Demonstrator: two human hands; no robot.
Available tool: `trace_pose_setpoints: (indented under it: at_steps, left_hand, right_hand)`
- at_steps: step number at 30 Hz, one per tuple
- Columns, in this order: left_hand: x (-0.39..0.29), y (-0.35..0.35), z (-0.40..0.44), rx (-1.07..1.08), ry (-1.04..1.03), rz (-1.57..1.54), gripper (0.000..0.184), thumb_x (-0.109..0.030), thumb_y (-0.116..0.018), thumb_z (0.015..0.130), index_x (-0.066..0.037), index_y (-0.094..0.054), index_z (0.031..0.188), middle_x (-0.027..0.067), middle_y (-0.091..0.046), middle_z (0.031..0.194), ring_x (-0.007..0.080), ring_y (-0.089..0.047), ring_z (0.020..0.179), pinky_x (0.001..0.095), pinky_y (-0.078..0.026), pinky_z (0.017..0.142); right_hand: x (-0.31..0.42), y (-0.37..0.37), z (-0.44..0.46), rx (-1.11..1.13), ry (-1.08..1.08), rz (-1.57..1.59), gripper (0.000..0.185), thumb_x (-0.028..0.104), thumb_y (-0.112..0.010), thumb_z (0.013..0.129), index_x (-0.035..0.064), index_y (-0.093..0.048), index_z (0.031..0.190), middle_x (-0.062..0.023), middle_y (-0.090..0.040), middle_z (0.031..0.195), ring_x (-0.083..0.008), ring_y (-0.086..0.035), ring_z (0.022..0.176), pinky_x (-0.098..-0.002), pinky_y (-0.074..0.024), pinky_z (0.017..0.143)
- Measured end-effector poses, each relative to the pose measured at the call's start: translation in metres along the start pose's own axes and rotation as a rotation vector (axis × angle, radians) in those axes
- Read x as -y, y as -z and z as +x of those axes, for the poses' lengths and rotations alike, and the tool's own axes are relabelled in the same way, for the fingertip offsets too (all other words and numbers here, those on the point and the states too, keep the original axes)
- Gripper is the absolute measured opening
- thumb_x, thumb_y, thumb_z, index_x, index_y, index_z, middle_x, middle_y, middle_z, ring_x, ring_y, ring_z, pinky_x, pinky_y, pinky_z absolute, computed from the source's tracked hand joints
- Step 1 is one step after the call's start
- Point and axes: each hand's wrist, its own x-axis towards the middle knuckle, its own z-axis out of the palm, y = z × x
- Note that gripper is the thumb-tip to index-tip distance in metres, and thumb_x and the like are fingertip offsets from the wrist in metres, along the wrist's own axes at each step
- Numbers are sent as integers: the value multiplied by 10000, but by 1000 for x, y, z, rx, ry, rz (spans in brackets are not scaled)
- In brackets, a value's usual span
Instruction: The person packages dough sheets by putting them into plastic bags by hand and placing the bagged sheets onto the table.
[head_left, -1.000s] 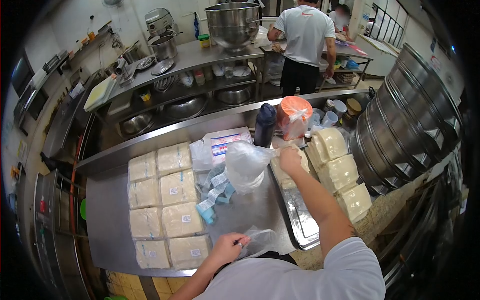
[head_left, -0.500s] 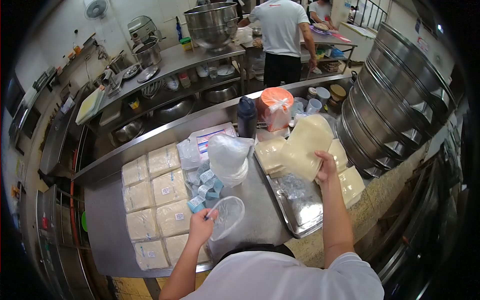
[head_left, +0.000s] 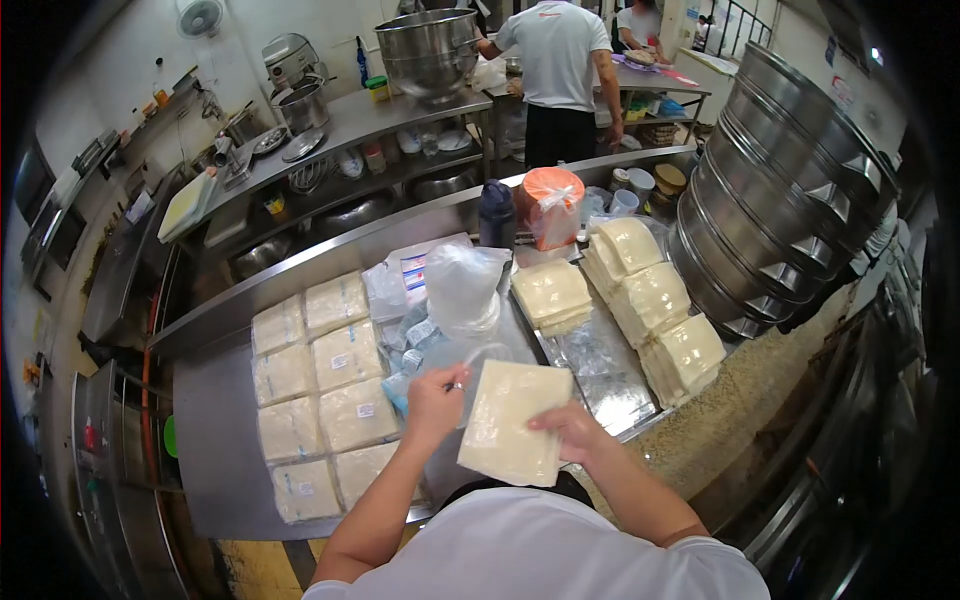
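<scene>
My right hand [head_left: 572,430] grips a flat stack of pale wrapper sheets [head_left: 508,415] from its right side, close in front of my body. Just left of that stack, my left hand [head_left: 437,400] is closed on a clear plastic bag [head_left: 490,354], which the sheets partly hide. A metal tray [head_left: 615,392] lies to the right, bearing more piles of pale sheets [head_left: 655,300] and one smaller pile [head_left: 551,292]. Left of my hands, rows of bagged sheet packs [head_left: 356,412] cover part of the steel table. Blue printed labels [head_left: 415,345] lie beyond my left hand.
Behind the labels stands a bundle of clear bags [head_left: 463,285]. A dark bottle [head_left: 496,215] and an orange tub [head_left: 552,208] stand at the table's back edge. Tall stacked steamers [head_left: 765,190] rise at the right. A co-worker [head_left: 560,60] stands beyond, near a big mixing bowl [head_left: 428,55].
My right hand has brought its sheets from above the tray to in front of my body. My left hand has shifted right and up with the bag, which the sheets now overlap.
</scene>
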Motion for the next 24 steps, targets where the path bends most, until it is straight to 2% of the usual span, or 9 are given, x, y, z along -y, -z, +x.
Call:
trace_pose_setpoints:
  at_steps: [2, 5, 8, 11, 14, 17, 20, 22, 24]
  left_hand:
    - [-14, 4, -13, 174, -85, 16, 220, -120, -704, 850, -68, -785, 1048, 168, -713, 884, 334, -677, 798, 426, -538, 746]
    - [-26, 11, -33, 338, -126, 260, 292, -57, -664, 817, -87, -765, 1088, 145, -697, 898, 383, -676, 857, 460, -547, 793]
    - [11, 8, -43, 197, -159, 266, 302, -80, -664, 812, -60, -697, 1112, 163, -679, 919, 422, -666, 897, 478, -545, 822]
    - [32, 9, -52, 150, -4, 368, 264, -134, -686, 813, -26, -619, 1045, 215, -685, 913, 457, -664, 906, 503, -540, 829]
    - [16, 11, -57, 283, 227, 405, 273, -175, -702, 819, -11, -583, 1002, 254, -694, 895, 463, -674, 904, 525, -536, 822]
    - [14, 11, -60, 232, 202, 402, 223, -168, -689, 832, -23, -596, 974, 266, -702, 868, 461, -685, 888, 540, -534, 820]
    - [36, -8, -72, 306, 120, 428, 191, -167, -677, 834, -30, -613, 950, 255, -695, 802, 462, -686, 829, 546, -540, 783]
    - [37, -10, -71, 233, 43, 421, 164, -169, -672, 831, -41, -624, 921, 251, -689, 771, 468, -683, 791, 551, -543, 748]
    - [33, -10, -68, 178, 13, 411, 142, -169, -669, 825, -49, -627, 890, 247, -683, 747, 465, -683, 760, 552, -545, 717]
  right_hand:
    - [-18, 3, 14, -20, -44, 4, 589, -66, -653, 804, -50, -514, 1377, -198, -643, 1274, -367, -658, 1174, -537, -526, 1038]
    - [-31, 12, 32, -39, -51, 56, 596, -78, -619, 812, -59, -487, 1393, -214, -620, 1299, -392, -649, 1179, -556, -518, 1042]
    - [-33, 21, 39, -112, -53, 118, 598, -83, -589, 822, -67, -462, 1406, -235, -595, 1327, -415, -633, 1194, -571, -503, 1057]
    - [-42, 23, 42, -134, -2, 168, 596, -58, -575, 833, -75, -443, 1414, -253, -583, 1338, -432, -612, 1217, -581, -481, 1078]
    - [-56, 29, 48, -153, 53, 195, 614, -12, -580, 841, -85, -414, 1427, -267, -570, 1351, -442, -585, 1251, -589, -449, 1109]
    - [-65, 38, 61, -176, 65, 259, 618, -23, -558, 850, -80, -394, 1443, -273, -542, 1383, -451, -557, 1282, -598, -432, 1120]
    - [-63, 46, 67, -190, 36, 344, 593, -59, -517, 864, -74, -395, 1444, -267, -529, 1393, -458, -548, 1285, -599, -439, 1111]
    - [-65, 49, 71, -171, 37, 358, 581, -69, -516, 861, -76, -405, 1431, -265, -535, 1380, -461, -551, 1277, -601, -439, 1109]
    - [-70, 42, 76, -274, 146, 269, 578, -81, -519, 854, -74, -413, 1422, -260, -543, 1363, -456, -565, 1254, -604, -444, 1100]
